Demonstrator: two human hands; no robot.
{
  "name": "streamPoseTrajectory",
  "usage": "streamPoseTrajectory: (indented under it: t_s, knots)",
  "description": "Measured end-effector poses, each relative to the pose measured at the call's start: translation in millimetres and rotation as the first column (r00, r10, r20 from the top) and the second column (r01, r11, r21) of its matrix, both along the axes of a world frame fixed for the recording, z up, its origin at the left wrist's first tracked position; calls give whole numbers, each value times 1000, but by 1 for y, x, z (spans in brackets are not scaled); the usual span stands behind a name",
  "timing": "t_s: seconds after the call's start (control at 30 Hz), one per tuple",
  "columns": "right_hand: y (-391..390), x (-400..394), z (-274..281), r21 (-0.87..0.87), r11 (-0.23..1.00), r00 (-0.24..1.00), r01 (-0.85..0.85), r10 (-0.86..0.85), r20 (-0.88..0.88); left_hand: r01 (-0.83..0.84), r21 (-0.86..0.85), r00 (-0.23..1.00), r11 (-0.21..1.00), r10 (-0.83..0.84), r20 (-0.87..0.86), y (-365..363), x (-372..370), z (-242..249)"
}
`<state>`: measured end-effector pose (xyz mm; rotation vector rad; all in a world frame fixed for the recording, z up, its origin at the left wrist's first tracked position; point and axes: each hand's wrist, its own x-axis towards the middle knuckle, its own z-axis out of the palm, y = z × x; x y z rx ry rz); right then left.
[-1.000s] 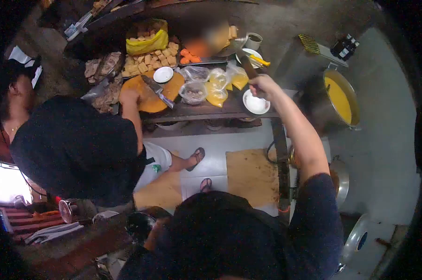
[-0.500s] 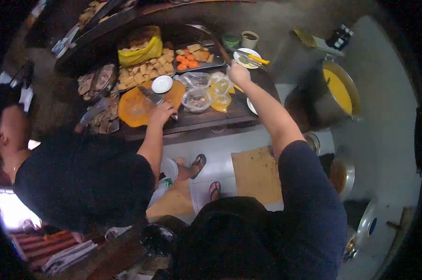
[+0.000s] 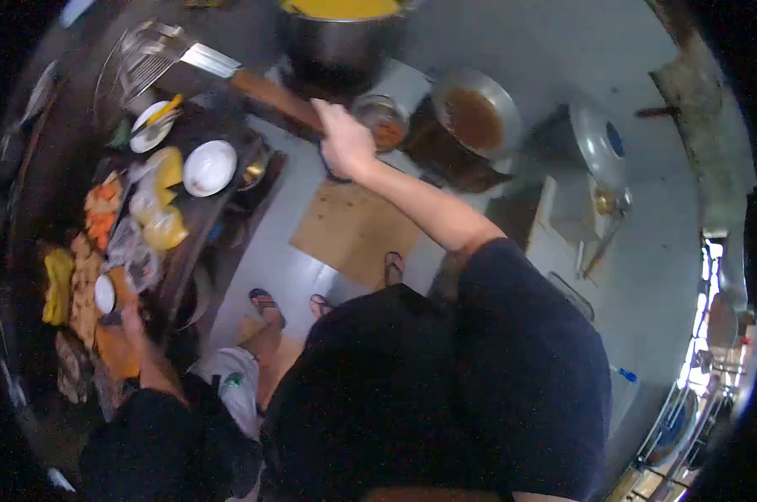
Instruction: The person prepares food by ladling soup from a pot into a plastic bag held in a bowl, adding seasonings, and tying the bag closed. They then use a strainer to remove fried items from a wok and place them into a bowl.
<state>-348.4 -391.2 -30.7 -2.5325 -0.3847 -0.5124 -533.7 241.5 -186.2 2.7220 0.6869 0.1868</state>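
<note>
My right hand is closed around the wooden handle of a wire skimmer. The skimmer's metal wire head points to the upper left, past the table. Beyond the handle, a large dark pot holds yellow liquid. Below my wrist lies a sheet of cardboard on the tiled floor. My left hand is out of sight.
A co-worker's hand is at an orange cutting board on the left. The table also bears a white bowl, yellow bags and cut food. A wide pan of brown liquid sits low at right.
My view has swung right, so the table now lies at the left. My right hand has moved from the table's far side to above the floor, carrying the skimmer.
</note>
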Motion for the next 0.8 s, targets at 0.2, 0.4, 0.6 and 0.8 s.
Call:
streamPoseTrajectory:
  t_s: [0.2,0.4,0.6,0.8]
  knots:
    - [-267,-104,-7,38,843,843,537,-536,-36,-7,-466,999,885,-9,-31,-272,-70,-8]
    - [-410,-133,-70,-132,639,635,758,-769,-76,-311,-738,654,599,-428,-623,-438,-100,-43]
    - [-455,-112,-168,-228,475,382,850,-853,-356,-410,-615,730,673,-162,-664,-428,-52,-37]
    - [-407,-102,-236,-262,441,316,859,-858,-406,-226,-529,724,818,-222,-653,-370,-32,-68]
